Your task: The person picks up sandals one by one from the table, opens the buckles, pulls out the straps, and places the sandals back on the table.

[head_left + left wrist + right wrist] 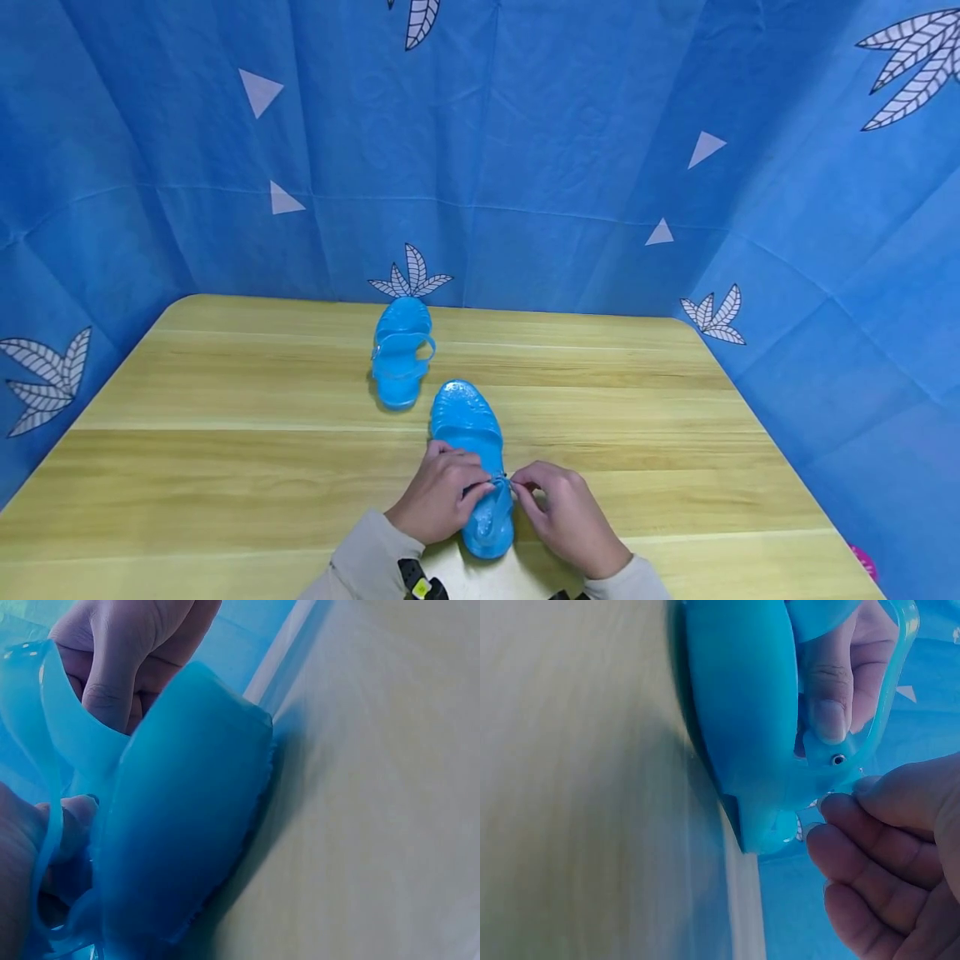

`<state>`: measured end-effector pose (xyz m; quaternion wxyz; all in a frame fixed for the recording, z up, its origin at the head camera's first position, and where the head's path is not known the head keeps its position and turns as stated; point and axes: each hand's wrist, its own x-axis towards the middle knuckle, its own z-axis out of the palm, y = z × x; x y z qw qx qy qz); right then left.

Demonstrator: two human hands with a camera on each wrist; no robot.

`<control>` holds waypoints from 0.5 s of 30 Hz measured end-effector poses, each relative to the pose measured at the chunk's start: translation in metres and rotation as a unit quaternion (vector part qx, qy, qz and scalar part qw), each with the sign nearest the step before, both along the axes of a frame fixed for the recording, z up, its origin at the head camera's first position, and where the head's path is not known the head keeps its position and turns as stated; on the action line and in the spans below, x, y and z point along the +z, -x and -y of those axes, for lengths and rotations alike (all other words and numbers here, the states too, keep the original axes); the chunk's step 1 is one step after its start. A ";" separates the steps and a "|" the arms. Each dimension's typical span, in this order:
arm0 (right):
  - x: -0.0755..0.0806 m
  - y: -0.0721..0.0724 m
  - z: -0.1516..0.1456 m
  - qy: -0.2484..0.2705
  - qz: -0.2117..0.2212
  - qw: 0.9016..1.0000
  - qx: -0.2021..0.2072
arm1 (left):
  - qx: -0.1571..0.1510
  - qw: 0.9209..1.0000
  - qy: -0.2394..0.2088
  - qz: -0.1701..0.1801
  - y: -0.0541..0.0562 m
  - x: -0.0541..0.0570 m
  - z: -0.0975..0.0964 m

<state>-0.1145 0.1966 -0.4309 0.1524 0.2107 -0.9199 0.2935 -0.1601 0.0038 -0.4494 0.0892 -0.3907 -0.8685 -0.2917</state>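
Note:
A blue jelly sandal [465,408] lies on the table, toe away from me, between both hands. My left hand [442,492] reaches across it from the left, and its fingers and thumb grip the ankle strap [889,682] by the buckle. On the sandal's right side my right hand [566,508] pinches the strap's end between thumb and forefinger. A small metal rivet [838,759] shows close to the left thumb in the right wrist view. The fingertips hide most of the buckle. The second blue sandal [401,367] stands farther back to the left, untouched.
The wood-grain table [225,392] has rounded back corners. A blue curtain [480,150] with white leaf and triangle prints hangs behind and beside it. Something pink [864,562] shows past the table's right edge.

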 end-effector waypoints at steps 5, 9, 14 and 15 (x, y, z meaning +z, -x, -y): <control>0.000 0.000 0.001 -0.003 -0.026 1.000 0.008 | -0.002 1.000 -0.001 -0.001 0.000 0.001 0.000; 0.000 0.001 0.003 -0.024 -0.055 0.998 0.004 | -0.003 1.000 -0.004 0.001 0.000 0.000 0.000; 0.000 0.001 0.005 -0.028 -0.060 0.998 -0.005 | 0.006 1.000 -0.002 0.013 0.000 0.001 0.000; 0.000 0.001 0.005 -0.026 -0.059 0.998 -0.006 | 0.008 1.000 0.000 0.018 -0.001 0.001 0.000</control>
